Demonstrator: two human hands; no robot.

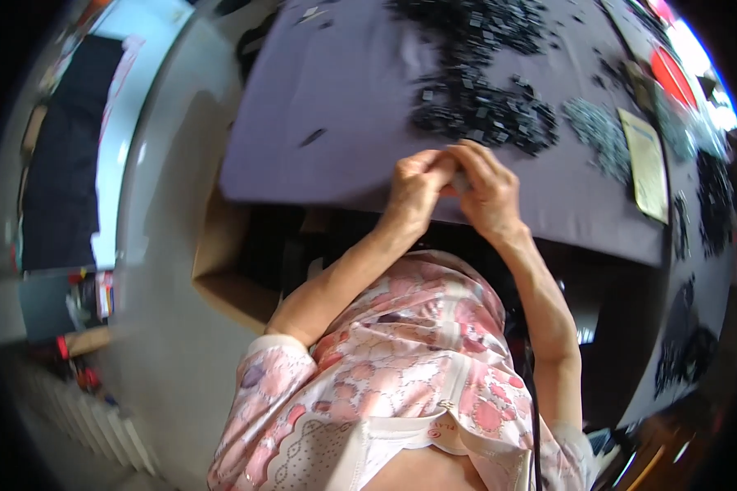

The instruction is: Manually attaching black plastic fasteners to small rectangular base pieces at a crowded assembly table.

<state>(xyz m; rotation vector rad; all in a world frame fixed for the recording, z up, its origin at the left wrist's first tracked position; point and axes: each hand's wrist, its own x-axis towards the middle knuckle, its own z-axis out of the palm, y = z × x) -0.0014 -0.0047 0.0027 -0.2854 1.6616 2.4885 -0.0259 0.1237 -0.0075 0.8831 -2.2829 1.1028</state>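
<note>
Over the front edge of the cloth-covered table, my left hand and my right hand meet with fingertips bent inward and touching. Both are closed. Something small and greyish shows at the right hand's fingers, too blurred and covered to name. Just beyond the hands lies a spread heap of small black pieces, flat and partly shiny. To its right is a smaller heap of grey pieces.
One thin black piece lies alone on the left of the table. A yellowish flat packet and a red round thing are at the right. Below the table's left corner stands an open cardboard box. More black pieces lie at the far right.
</note>
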